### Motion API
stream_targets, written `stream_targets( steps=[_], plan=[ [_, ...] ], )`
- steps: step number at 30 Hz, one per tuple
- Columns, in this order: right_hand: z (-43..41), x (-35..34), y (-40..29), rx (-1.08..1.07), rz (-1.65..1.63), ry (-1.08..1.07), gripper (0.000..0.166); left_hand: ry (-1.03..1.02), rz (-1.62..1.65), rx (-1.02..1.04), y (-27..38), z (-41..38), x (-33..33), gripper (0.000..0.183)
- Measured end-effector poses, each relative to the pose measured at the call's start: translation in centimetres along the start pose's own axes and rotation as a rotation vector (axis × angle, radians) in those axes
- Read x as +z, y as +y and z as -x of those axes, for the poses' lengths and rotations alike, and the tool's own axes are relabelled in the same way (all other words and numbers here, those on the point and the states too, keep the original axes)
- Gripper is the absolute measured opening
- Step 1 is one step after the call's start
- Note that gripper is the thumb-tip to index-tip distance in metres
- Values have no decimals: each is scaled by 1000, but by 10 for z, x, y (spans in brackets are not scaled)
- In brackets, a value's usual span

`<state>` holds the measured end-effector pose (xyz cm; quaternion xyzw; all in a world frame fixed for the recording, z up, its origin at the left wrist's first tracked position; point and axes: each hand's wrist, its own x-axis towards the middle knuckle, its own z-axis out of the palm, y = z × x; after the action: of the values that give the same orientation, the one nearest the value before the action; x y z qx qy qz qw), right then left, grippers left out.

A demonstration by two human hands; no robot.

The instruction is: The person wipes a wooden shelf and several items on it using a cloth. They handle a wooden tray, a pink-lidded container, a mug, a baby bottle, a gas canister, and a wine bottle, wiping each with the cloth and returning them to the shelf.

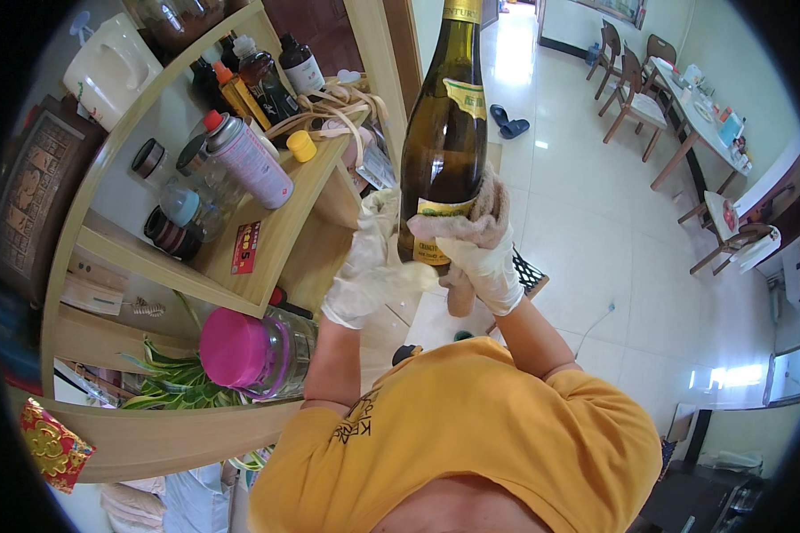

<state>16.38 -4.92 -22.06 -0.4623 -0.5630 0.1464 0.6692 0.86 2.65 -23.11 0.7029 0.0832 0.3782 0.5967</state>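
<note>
A green glass wine bottle (443, 133) with yellow labels stands upright in front of me. My right hand (490, 266), in a whitish glove, grips its lower part through a pinkish-beige cloth (490, 206), and a fold of the cloth hangs below. My left hand (367, 266), also gloved, is at the bottle's lower left with fingers and thumb apart. Its thumb side is blurred near the base; whether it touches the glass cannot be told.
On the left, a curved wooden shelf unit (300, 226) holds an aerosol can (250, 160), glass jars, bottles and a yellow cap (301, 145). Below are a pink-lidded jar (237, 346) and a plant (173, 380). Slippers (510, 123) lie on the tiles; chairs and a table (697, 110) stand farther right.
</note>
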Motion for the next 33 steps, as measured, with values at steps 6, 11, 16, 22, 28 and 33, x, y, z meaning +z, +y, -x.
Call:
stream_targets(
  steps=[6,11,16,22,28,33],
  plan=[
    [5,5,14,-250,229,48,73,309,465,-21,11,-21,37,71],
    [21,-23,36,-174,467,-135,56,303,665,71,-13,-10,28,66],
    [42,-14,41,476,-828,-20,35,71,798,74,-46,-27,11,62],
    [48,-21,73,395,-1148,54,27,299,545,231,-44,-19,13,56],
    [62,-51,98,-85,254,62,4,828,493,246,54,-32,49,46],
    [55,-39,86,75,353,77,45,622,439,384,25,-31,21,26]
  ],
)
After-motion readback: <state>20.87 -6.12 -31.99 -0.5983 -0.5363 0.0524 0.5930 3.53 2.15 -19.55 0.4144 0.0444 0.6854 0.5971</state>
